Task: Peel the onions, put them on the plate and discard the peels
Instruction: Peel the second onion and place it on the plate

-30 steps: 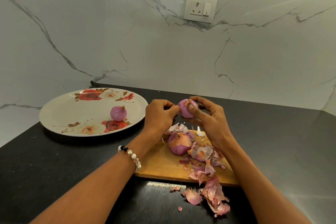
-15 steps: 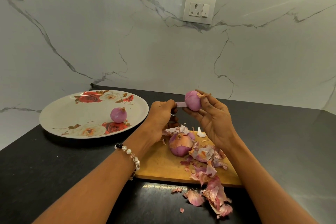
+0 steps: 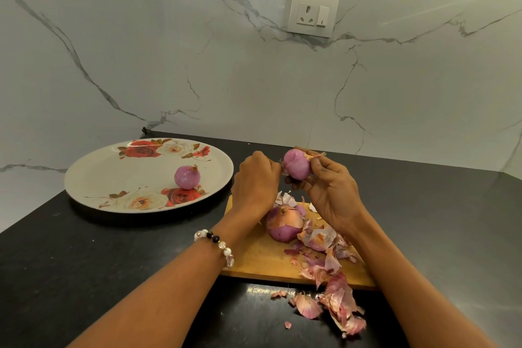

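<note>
Black counter (image 3: 84,277): plate (image 3: 93,175) at 10 o'clock, cutting board (image 3: 260,260) centre, loose peels (image 3: 339,305) at 5 o'clock.

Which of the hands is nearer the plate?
Left. The left hand is just right of the plate rim; the right hand is farther right, holding the onion.

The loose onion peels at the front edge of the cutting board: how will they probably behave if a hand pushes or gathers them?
The onion peels look thin and curled, so they are probably very light and may scatter. They lie in separate flakes, some off the cutting board on the counter, so small bits might be left behind.
</note>
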